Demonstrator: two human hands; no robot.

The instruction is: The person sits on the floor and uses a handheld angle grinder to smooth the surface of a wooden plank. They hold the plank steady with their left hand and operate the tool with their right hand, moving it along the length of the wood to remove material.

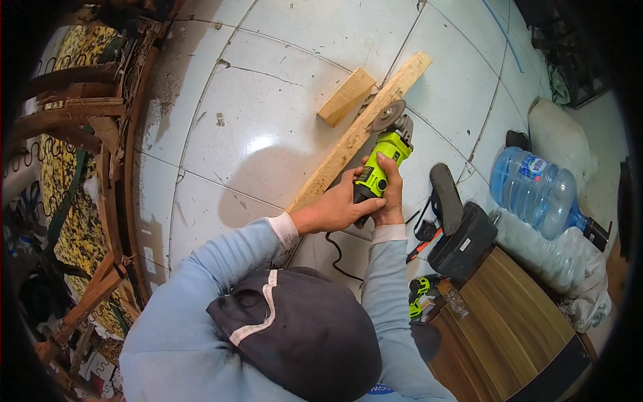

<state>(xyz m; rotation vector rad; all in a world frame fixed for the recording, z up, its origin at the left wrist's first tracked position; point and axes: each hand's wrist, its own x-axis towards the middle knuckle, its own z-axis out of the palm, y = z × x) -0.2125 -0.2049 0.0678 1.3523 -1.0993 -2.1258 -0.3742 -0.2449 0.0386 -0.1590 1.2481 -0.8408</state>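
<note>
A lime-green and black angle grinder (386, 153) is gripped in both my hands. My left hand (338, 201) is closed on the left of its black rear end. My right hand (390, 191) wraps the body from the right, with the thumb lying along it. The grinder's round disc (387, 116) stands at the right edge of a long wooden plank (349, 144); whether it touches the wood I cannot tell. This plank slants from near my left wrist up to the right. Beyond it, on the left, a short wooden block (345, 98) lies on the tiles.
A worn wooden furniture frame (127, 154) with springs stands along the left. On the right are a large blue water bottle (536, 177), a black case (463, 241), a wood-grain panel (516, 321) and another green tool (418, 295). A black cord (338, 258) trails below the grinder.
</note>
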